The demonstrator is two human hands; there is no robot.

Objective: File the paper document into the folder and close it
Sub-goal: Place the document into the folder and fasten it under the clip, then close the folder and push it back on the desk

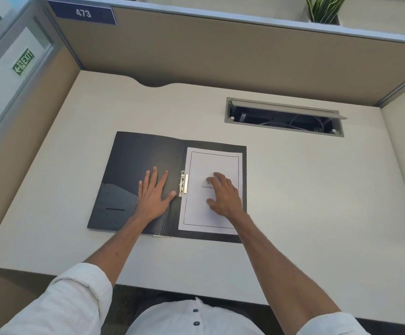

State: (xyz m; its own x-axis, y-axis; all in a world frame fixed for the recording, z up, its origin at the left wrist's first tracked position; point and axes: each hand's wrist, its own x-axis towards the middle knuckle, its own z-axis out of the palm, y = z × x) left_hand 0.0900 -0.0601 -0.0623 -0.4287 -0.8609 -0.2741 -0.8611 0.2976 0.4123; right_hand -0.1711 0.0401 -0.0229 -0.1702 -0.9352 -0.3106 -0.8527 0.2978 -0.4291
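Observation:
A black folder (133, 155) lies open flat on the desk. On its right half rests a white paper document (211, 163) with a printed border, its left edge beside the metal clip (183, 184) at the spine. My left hand (153, 194) is pressed flat, fingers spread, on the folder's left inner cover, the thumb near the clip. Over the middle of the paper, my right hand (224, 194) rests with fingers bent, hiding part of the printed text. Neither hand grips anything.
The white desk (305, 194) sits inside beige cubicle partitions (220, 56). An open cable tray (284, 117) with wires is sunk into the desk at the back right. A plant (323, 8) stands beyond the partition.

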